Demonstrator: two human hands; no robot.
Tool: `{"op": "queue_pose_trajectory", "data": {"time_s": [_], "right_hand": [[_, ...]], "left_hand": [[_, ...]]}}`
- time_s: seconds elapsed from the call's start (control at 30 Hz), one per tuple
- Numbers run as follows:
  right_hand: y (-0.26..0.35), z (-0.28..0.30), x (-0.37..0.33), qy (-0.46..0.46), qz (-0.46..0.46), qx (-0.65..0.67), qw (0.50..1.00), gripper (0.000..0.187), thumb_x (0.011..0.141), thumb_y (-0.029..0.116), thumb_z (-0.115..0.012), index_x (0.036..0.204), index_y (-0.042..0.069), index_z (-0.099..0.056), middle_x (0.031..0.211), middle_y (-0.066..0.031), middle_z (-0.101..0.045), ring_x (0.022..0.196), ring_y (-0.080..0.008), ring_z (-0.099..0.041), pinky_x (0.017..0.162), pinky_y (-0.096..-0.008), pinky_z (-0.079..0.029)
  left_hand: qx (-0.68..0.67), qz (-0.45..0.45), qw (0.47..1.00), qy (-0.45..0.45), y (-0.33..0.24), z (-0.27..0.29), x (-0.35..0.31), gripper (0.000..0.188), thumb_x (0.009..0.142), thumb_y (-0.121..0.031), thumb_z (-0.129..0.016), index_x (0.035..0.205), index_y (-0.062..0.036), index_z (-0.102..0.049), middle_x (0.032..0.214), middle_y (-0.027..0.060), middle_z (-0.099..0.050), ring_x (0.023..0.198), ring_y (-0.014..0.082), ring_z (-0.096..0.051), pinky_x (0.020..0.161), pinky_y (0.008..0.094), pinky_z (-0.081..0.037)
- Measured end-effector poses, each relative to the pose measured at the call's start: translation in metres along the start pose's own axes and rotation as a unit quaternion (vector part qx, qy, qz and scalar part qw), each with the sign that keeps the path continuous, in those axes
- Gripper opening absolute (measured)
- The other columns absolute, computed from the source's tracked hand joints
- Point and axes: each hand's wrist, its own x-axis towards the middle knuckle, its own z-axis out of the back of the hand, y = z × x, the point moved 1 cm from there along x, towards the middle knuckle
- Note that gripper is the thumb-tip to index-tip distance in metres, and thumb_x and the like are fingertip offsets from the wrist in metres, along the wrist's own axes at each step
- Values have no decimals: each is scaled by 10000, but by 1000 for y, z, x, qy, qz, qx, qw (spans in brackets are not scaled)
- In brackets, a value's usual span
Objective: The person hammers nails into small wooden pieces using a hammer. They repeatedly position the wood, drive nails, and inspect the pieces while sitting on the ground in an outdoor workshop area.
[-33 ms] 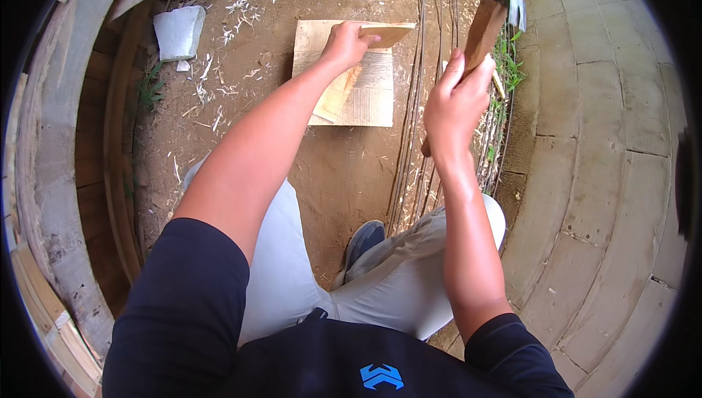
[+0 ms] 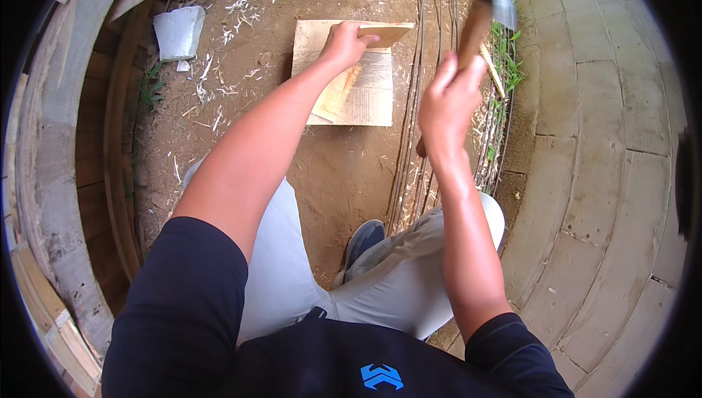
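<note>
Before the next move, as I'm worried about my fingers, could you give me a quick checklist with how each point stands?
1. Right hand closed round the handle of the hammer: ok.
2. Left hand gripping the thin wooden piece: ok.
3. Hammer head apart from the left hand: ok, it is off to the right.
4. Which way the striking face points: cannot tell, the head is blurred.
5. Square board bare around the held piece: not ok, a yellowish offcut lies on it.
6. Shoe apart from the board: ok.
</note>
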Motion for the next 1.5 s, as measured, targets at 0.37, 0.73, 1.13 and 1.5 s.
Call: {"op": "queue_pose_trajectory", "data": {"time_s": [0.37,0.73,1.13,1.5], "right_hand": [[-5,-14,-3,25,-20,-28,999,216,1049,184,-511,1040,-23,-451,695,-305,-636,662,-495,-666,518,-535,-486],[-6,-9,-2,41,-85,-30,995,254,1054,223,-504,1028,-29,-479,716,-295,-649,653,-476,-676,567,-525,-520],[-52,-34,2,121,-16,-184,975,263,1035,217,-529,1070,-41,-488,775,-360,-653,780,-514,-683,677,-582,-515],[-32,-38,-1,143,-51,-184,971,259,1040,219,-522,1035,-38,-490,858,-363,-661,888,-503,-689,695,-564,-524]], "left_hand": [[-42,-57,997,-31,38,-10,15,389,884,-327,-798,910,57,-739,699,166,-701,617,150,-622,608,388,-492],[-19,-21,1000,-3,13,-3,-1,342,914,-295,-765,1009,31,-732,809,159,-729,721,193,-678,705,387,-527],[4,-18,1000,5,6,1,4,350,924,-280,-763,883,63,-704,756,181,-710,656,202,-663,664,396,-525],[-57,-50,997,-23,19,-5,8,287,931,-256,-751,1035,11,-738,845,177,-738,734,229,-694,716,386,-538]]}}
